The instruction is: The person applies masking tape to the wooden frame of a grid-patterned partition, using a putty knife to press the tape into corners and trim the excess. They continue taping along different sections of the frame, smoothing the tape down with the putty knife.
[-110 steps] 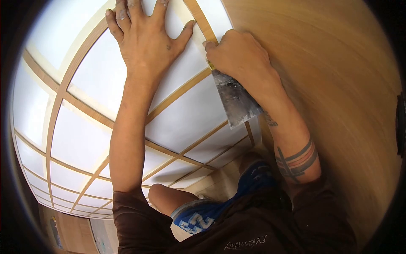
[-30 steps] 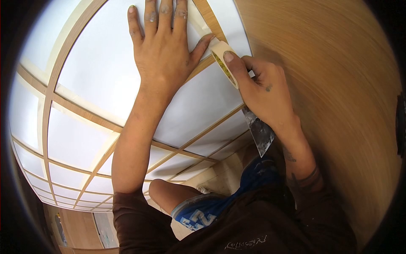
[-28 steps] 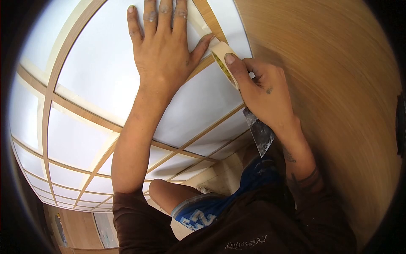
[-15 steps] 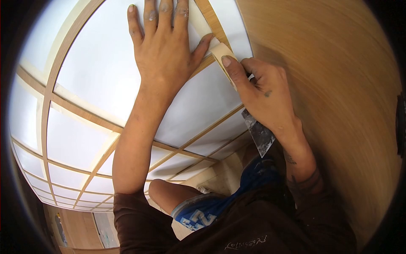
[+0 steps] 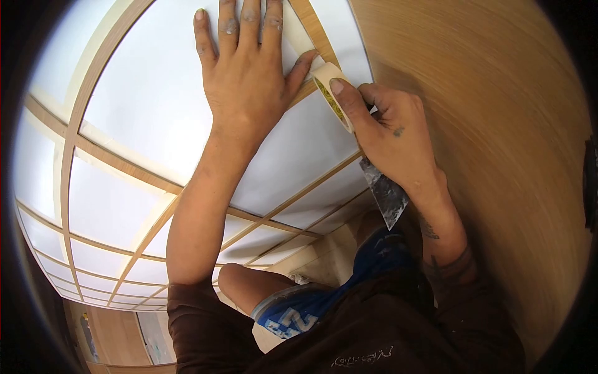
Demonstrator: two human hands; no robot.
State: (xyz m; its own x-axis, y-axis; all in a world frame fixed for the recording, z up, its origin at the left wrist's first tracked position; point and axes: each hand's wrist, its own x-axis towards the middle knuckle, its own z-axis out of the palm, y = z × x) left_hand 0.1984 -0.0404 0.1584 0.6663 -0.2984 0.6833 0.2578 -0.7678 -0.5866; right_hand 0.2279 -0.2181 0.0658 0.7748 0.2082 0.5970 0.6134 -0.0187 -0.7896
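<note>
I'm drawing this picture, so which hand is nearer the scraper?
The right: the scraper sticks out from beneath the right hand. The left hand is farther off, spread on the white panel.

The tape roll [image 5: 327, 72] is near the right edge of the lattice [image 5: 128, 164], above the scraper [image 5: 385, 194], left of the board [image 5: 498, 162].

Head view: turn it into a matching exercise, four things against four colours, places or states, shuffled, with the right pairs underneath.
Things
1. left hand
2. tape roll
3. scraper blade
4. shorts

Descriptions
A. blue, with white markings
B. dark grey, smeared with white, just below the right hand in the picture
C. fingers spread over a white panel
D. pale outside, yellow inside

Pairs: 1-C, 2-D, 3-B, 4-A
</note>
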